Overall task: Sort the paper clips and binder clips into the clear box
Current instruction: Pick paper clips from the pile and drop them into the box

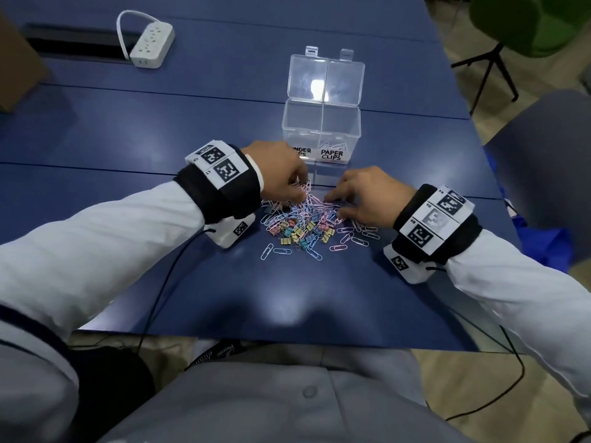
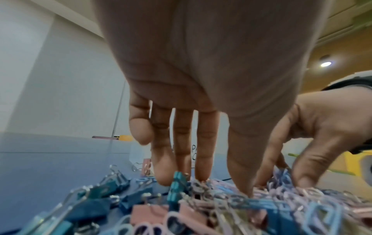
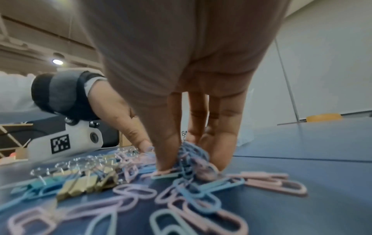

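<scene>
Paper clips (image 1: 315, 203) being gathered from mixed pile on desk (image 1: 128, 129); left hand (image 1: 278, 174) pinching some, right hand (image 1: 367, 195) w/ fingers bunched on a cluster. Binder clips (image 1: 303, 233) should be left out; clear box (image 1: 321, 129) just beyond.

On the counter (image 1: 224, 116) a pile of paper clips (image 1: 315, 204) and binder clips (image 1: 303, 233) lies near the front edge. The clear box (image 1: 321, 129) stands just behind the pile, lid tipped back; a few paper clips lie in its right compartment. The left hand (image 1: 278, 174) reaches into the pile's left rear, the right hand (image 1: 367, 195) into its right side, fingertips among the clips. A power strip (image 1: 152, 44) lies far back on the left.
</scene>
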Motion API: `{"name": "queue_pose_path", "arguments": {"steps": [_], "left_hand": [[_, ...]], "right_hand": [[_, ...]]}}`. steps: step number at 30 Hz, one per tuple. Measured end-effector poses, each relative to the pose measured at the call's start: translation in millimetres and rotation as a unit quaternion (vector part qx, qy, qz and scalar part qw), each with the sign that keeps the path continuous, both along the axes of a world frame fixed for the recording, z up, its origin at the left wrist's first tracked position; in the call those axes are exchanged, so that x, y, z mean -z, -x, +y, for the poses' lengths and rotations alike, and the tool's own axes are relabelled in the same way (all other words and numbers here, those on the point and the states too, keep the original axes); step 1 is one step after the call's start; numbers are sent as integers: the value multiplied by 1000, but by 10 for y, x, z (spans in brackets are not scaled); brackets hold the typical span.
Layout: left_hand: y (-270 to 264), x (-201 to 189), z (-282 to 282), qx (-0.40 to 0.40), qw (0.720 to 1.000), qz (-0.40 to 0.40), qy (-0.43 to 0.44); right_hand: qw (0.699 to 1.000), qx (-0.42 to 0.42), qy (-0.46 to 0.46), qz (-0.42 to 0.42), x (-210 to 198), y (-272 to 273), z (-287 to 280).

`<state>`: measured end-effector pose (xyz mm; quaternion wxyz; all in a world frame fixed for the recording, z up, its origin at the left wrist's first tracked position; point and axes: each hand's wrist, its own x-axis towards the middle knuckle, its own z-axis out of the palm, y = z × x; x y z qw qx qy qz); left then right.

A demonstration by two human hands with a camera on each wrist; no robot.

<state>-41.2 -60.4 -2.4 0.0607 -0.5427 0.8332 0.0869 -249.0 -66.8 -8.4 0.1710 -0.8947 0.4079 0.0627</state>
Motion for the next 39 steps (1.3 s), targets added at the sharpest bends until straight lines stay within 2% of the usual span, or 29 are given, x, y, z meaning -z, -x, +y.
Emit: {"name": "queue_pose_path", "arguments": {"steps": [11,13,16,19,25,31,35,39], "left_hand": [[52,-2,-21,-15,999,32,2],[47,-12,-17,-12,999,31,12],[21,-26,-13,-10,999,36,22],[-13,-23,-15,-23,998,54,17],[-81,-52,-33,-45,991,129,9],[-154,-172,-121,-64,977,200,27],[-108,-342,-257,-82,958,265,70],[83,-438,-508,-130,934,310,119]], "right_hand": [[982,114,-5,-150,-157,0,-102],[969,136,-28,-206,-266,-17,-145],[933,179,-65,-306,-426,-62,-284],[904,221,-72,-358,-550,-130,-492],[881,302,-66,-357,-573,-306,-855],[867,328,-74,-368,-487,-323,-993],[867,331,-72,-367,-433,-233,-966],[845,323,-76,-420,-391,-123,-871]]}}
